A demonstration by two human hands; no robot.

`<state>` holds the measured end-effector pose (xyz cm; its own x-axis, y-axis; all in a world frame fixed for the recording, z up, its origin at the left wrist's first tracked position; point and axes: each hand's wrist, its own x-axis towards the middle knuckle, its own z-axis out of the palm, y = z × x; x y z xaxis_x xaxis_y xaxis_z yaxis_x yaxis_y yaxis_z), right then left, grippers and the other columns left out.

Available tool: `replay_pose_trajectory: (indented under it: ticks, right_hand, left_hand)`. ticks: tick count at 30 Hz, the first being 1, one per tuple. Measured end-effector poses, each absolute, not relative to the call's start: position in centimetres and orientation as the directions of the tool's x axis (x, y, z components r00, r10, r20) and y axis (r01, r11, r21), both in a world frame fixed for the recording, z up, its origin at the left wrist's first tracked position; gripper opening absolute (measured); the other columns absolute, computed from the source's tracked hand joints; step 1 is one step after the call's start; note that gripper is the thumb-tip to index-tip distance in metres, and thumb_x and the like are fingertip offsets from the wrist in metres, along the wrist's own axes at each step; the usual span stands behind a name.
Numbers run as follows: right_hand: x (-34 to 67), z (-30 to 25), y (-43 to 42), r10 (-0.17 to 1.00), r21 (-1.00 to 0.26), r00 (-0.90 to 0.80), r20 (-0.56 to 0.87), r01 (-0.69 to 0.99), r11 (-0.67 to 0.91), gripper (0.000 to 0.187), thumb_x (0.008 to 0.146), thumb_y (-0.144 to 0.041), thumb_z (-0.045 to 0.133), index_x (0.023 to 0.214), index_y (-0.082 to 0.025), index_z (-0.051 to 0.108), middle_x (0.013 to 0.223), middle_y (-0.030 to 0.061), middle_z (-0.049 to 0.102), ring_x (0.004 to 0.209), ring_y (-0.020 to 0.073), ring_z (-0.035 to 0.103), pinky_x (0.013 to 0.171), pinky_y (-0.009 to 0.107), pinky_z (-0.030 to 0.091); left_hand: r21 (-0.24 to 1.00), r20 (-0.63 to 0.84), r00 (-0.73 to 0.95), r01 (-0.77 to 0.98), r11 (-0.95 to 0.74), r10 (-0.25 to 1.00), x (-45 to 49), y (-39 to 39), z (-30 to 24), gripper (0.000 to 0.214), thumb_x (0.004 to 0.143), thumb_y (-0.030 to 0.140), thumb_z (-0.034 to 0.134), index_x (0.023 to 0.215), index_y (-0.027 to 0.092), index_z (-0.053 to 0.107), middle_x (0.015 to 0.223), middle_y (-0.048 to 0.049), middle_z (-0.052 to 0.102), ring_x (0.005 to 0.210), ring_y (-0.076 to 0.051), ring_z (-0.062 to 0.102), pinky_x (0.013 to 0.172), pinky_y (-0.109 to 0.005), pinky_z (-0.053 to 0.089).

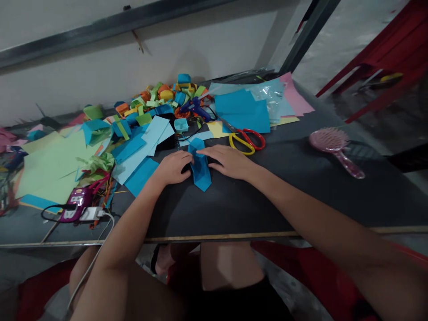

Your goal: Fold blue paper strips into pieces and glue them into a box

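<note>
A folded piece of blue paper (201, 171), long and narrow with pointed ends, lies on the dark table between my hands. My left hand (175, 167) grips its left edge, fingers bent and thumb near the paper. From the other side, my right hand (230, 161) rests with fingers stretched out, its fingertips touching the paper's upper right part. Just beyond my right hand lie scissors (249, 140) with one red and one yellow handle. Left of my left hand are loose blue sheets (142, 174) and pale blue strips (147, 145).
Folded coloured paper pieces (163, 96) are heaped at the back, beside a blue glue gun (197, 108). Green sheets (50, 162), a purple power strip (76, 203) and a white cable (109, 218) lie at left. A pink hairbrush (334, 145) lies right; blue sheets (242, 109) lie behind.
</note>
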<state>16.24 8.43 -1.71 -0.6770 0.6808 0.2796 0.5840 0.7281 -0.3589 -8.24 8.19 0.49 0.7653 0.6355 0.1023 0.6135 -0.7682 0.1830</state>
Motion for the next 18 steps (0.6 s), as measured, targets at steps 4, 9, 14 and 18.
replay_pose_trajectory:
  ticks: [4,9,14,18]
  right_hand:
    - [16.48,-2.20,8.55,0.791,-0.498,-0.556,0.255,0.626,0.600,0.043,0.085,-0.018,0.054,0.128,-0.023,0.050,0.114,0.0081,0.068,0.101,0.0242,0.066,0.087,0.041,0.055]
    - [16.65,-2.39,8.68,0.829,-0.570,-0.506,0.237,0.619,0.540,0.037,0.080,-0.018,0.058,0.116,-0.021,0.051,0.108,0.0084,0.069,0.098,0.0233,0.068,0.083,0.039,0.056]
    - [16.52,-2.67,8.69,0.823,-0.556,-0.498,0.272,0.617,0.557,0.036,0.082,-0.022,0.060,0.116,-0.022,0.050,0.111,0.0095,0.068,0.100,0.0237,0.068,0.085,0.040,0.055]
    - [16.54,-2.54,8.57,0.808,-0.533,-0.503,0.305,0.614,0.583,0.032,0.083,-0.027,0.064,0.112,-0.022,0.051,0.102,0.0074,0.070,0.092,0.0226,0.069,0.080,0.038,0.055]
  left_hand:
    - [0.184,0.124,0.769,0.603,-0.776,0.627,-8.46,8.28,0.33,0.024,0.080,0.018,0.050,0.101,0.015,0.062,0.112,-0.0111,0.067,0.105,-0.026,0.060,0.091,-0.040,0.051]
    - [0.180,0.121,0.774,0.599,-0.780,0.622,-8.59,8.26,0.35,0.023,0.082,0.018,0.050,0.101,0.016,0.063,0.113,-0.0105,0.067,0.106,-0.025,0.061,0.092,-0.038,0.050]
    - [0.179,0.133,0.770,0.601,-0.779,0.624,-8.58,8.24,0.27,0.024,0.081,0.018,0.049,0.101,0.016,0.063,0.113,-0.0103,0.067,0.106,-0.024,0.061,0.093,-0.038,0.050]
    - [0.188,0.140,0.770,0.596,-0.780,0.622,-8.61,8.26,0.13,0.024,0.079,0.018,0.051,0.100,0.017,0.063,0.113,-0.0102,0.067,0.106,-0.025,0.061,0.093,-0.039,0.050]
